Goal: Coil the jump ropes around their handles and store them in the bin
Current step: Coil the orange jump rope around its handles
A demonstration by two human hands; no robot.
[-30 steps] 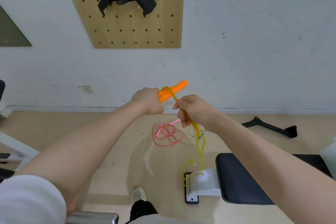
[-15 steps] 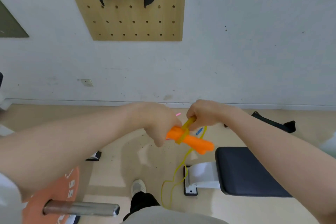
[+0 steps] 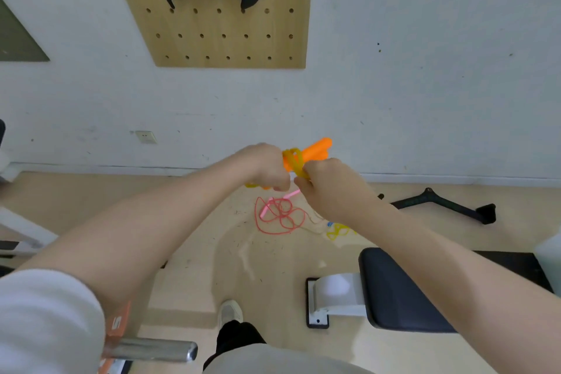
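My left hand [image 3: 267, 167] grips the orange jump-rope handles [image 3: 315, 150], which point up and to the right at chest height. Yellow rope [image 3: 293, 161] is wound in several turns around them. My right hand [image 3: 328, 188] pinches that yellow rope just below the handles. On the floor beyond lies a tangled pink jump rope [image 3: 280, 215] with a pink handle. A smaller yellow rope tangle [image 3: 337, 232] lies to its right, partly hidden by my right forearm. No bin is in view.
A black padded bench [image 3: 394, 288] on a white base stands at the lower right. A black bar attachment [image 3: 449, 206] lies on the floor by the wall. A barbell end [image 3: 151, 351] with an orange plate sits at the lower left. A wooden pegboard [image 3: 218, 33] hangs above.
The handles swung from pointing down-right back up to pointing up-right. The hanging yellow rope has been taken up; more turns sit around the handles. My hands rose.
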